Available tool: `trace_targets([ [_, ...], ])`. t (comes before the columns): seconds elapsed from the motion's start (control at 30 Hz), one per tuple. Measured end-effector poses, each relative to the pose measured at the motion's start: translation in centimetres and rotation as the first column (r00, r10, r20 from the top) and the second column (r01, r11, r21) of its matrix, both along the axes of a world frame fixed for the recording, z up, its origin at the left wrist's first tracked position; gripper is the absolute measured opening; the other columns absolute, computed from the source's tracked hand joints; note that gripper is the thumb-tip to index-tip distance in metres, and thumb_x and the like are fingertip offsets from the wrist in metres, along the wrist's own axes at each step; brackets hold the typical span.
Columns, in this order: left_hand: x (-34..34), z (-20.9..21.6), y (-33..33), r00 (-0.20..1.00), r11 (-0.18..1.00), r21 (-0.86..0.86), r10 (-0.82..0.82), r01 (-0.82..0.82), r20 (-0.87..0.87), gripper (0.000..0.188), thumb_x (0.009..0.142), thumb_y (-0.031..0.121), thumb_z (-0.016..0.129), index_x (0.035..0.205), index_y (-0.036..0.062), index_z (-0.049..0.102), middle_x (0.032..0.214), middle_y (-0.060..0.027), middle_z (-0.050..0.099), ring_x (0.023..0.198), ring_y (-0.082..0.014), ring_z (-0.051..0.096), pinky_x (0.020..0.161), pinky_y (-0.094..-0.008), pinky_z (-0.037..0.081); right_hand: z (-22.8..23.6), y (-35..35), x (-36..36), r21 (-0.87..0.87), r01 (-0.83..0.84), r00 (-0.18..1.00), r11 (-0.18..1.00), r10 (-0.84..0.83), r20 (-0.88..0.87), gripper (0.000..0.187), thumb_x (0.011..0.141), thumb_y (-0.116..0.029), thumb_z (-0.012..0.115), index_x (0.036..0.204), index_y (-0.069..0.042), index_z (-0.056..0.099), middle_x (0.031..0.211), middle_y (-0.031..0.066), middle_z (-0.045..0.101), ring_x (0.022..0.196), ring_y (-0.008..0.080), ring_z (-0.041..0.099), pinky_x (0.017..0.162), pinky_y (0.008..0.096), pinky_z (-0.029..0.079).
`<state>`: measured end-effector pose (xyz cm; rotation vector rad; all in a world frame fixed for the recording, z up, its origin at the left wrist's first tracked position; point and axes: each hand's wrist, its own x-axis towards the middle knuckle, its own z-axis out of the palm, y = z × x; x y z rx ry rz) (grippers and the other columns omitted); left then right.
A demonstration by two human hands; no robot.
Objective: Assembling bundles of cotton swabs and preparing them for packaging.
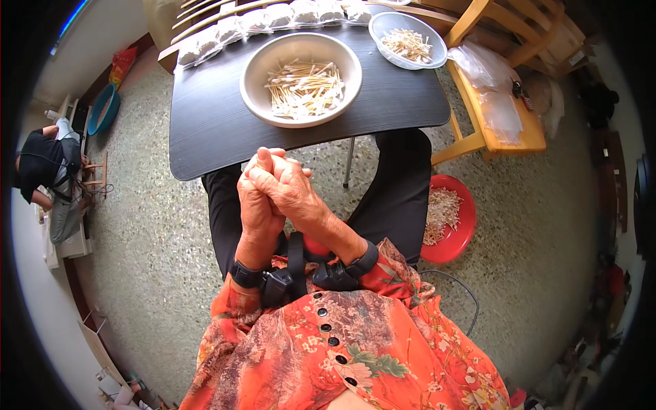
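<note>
My left hand (254, 213) and my right hand (295, 193) are clasped together above my lap, just short of the table's near edge. Their fingers are folded around each other, and no object shows in either one. Ahead of them on the dark table stands a wide beige bowl (251, 102) with a heap of cotton swabs (304, 90) on wooden sticks. A smaller clear bowl (437, 60) at the table's far right corner holds more cotton swabs (407, 45).
Several filled plastic bags (278, 16) line the far edge of the black table (205, 116). A wooden chair (526, 141) at the right bears plastic bags (502, 116). A red basin (465, 236) with swabs sits on the floor. Another person (48, 160) is at the far left.
</note>
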<state>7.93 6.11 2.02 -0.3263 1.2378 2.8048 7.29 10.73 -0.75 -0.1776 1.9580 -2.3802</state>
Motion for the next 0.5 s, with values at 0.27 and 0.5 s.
trace_targets([
  [0.27,0.5,1.0,-0.4,0.980,0.939,-0.290,0.158,-0.187,-0.122,0.020,0.092,0.022,0.054,0.088,0.0021,0.057,0.075,0.0013,0.057,0.067,-0.0033,0.050,0.059,-0.0171,0.041,4.4,1.8,0.6,0.297,0.065,0.988,0.953,-0.020,-0.152,0.033,0.090,-0.028,0.046,0.086,0.004,0.054,0.077,0.0197,0.056,0.071,0.0210,0.055,0.066,0.0368,0.045],
  [0.5,-0.2,-0.8,0.3,0.986,0.921,-0.358,0.166,-0.155,-0.001,0.015,0.090,0.018,0.057,0.089,0.0032,0.058,0.073,0.0030,0.056,0.061,-0.0022,0.048,0.053,-0.0172,0.040,3.5,2.4,0.1,-0.339,-0.048,0.931,0.940,0.165,0.325,0.024,0.089,-0.030,0.050,0.083,-0.007,0.057,0.070,-0.0027,0.054,0.055,0.0045,0.048,0.043,0.0186,0.035],
])
